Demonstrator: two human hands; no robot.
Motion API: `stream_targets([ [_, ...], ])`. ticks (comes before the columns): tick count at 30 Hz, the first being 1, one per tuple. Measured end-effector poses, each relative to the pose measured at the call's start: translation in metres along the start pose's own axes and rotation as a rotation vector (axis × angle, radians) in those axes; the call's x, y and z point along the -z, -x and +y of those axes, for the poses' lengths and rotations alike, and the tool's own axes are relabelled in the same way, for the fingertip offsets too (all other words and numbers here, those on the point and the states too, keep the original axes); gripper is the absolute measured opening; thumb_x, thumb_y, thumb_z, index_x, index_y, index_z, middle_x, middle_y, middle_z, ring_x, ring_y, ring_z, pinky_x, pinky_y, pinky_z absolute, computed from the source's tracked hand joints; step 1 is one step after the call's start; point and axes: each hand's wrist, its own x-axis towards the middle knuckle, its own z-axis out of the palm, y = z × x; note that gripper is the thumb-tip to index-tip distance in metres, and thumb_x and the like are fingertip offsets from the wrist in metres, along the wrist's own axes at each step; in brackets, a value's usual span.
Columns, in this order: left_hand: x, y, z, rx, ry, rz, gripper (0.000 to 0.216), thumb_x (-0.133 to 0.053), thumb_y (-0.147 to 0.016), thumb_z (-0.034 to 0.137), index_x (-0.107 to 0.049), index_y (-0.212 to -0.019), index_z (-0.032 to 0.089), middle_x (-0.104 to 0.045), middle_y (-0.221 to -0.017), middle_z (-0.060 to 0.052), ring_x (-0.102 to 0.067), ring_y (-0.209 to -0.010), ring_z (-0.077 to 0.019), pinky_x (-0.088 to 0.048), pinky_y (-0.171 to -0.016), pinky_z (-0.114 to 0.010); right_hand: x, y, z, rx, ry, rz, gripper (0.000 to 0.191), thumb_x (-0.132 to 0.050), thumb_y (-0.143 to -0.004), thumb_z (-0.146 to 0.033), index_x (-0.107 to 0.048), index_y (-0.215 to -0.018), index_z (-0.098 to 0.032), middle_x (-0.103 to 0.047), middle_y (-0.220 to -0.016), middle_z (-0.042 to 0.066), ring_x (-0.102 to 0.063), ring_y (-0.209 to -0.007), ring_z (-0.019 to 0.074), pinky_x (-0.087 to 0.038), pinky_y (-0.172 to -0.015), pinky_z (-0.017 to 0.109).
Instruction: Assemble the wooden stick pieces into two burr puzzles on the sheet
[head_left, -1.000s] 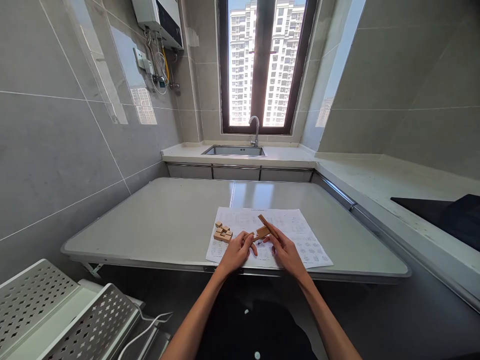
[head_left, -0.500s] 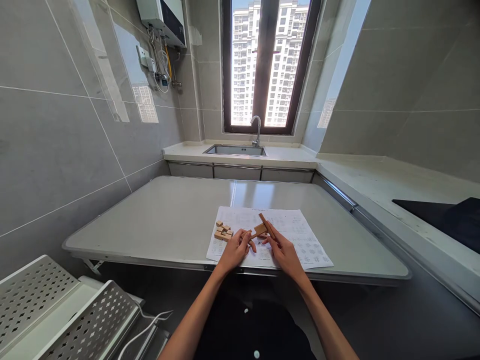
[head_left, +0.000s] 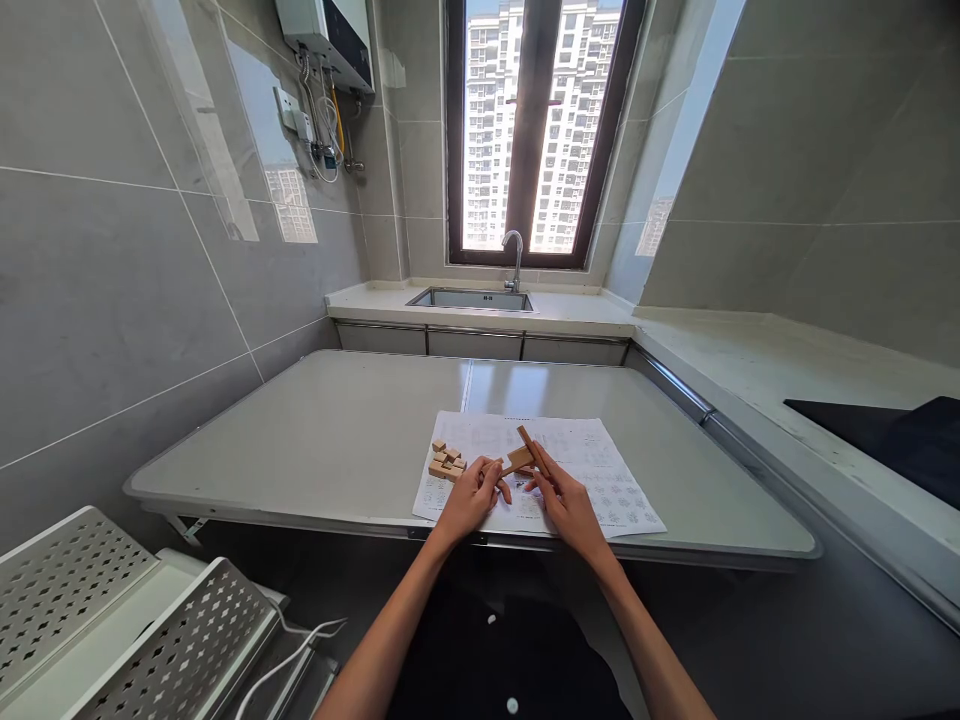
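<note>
My left hand (head_left: 469, 500) is closed, thumb and fingers pinching the end of a thin wooden piece over the printed sheet (head_left: 600, 470). My right hand (head_left: 568, 508) is wrapped round a long flat wooden strip (head_left: 526, 438), which slants up to the left. Between the two hands, a broader flat wooden piece (head_left: 519, 458) meets the strip; whether they are joined I cannot tell. My fingers hide part of the wood. Left of my left hand, several small wooden blocks (head_left: 446, 465) lie clustered on the sheet.
The sheet lies on a pale folding table (head_left: 337, 440), near its front edge. Beyond stand a counter with a sink (head_left: 472, 300) and a faucet (head_left: 516, 262). White perforated racks (head_left: 187, 640) with a cable (head_left: 289, 660) are at lower left. A dark item (head_left: 922, 445) rests on the right counter.
Both hands keep nearly the same place and hold on the wooden pieces. The view has shifted very slightly.
</note>
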Motion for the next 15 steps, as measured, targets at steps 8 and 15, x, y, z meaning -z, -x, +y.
stream_targets([
  [8, -0.0006, -0.0012, -0.0039, 0.001, -0.001, 0.017, 0.037, -0.044, -0.100, 0.055, -0.052, -0.092, 0.020, -0.067, -0.065, 0.001, -0.039, -0.046, -0.0096, -0.034, -0.053, -0.024, -0.0019, 0.0003, 0.0023, 0.033, 0.036, 0.003, 0.055, -0.041, -0.104, -0.041, -0.036, -0.157, -0.029, -0.076, -0.113, 0.006, -0.073, -0.090, 0.0237, -0.055, -0.090, 0.040],
  [15, -0.0005, 0.0009, -0.0022, -0.009, -0.049, 0.039, 0.037, -0.045, -0.100, 0.056, -0.053, -0.092, 0.020, -0.069, -0.065, 0.000, -0.043, -0.049, -0.0114, -0.038, -0.056, -0.025, -0.0023, 0.0013, 0.0016, 0.071, 0.029, 0.013, 0.054, -0.042, -0.104, -0.039, -0.038, -0.156, -0.026, -0.074, -0.120, 0.008, -0.073, -0.084, 0.0209, -0.057, -0.085, 0.037],
])
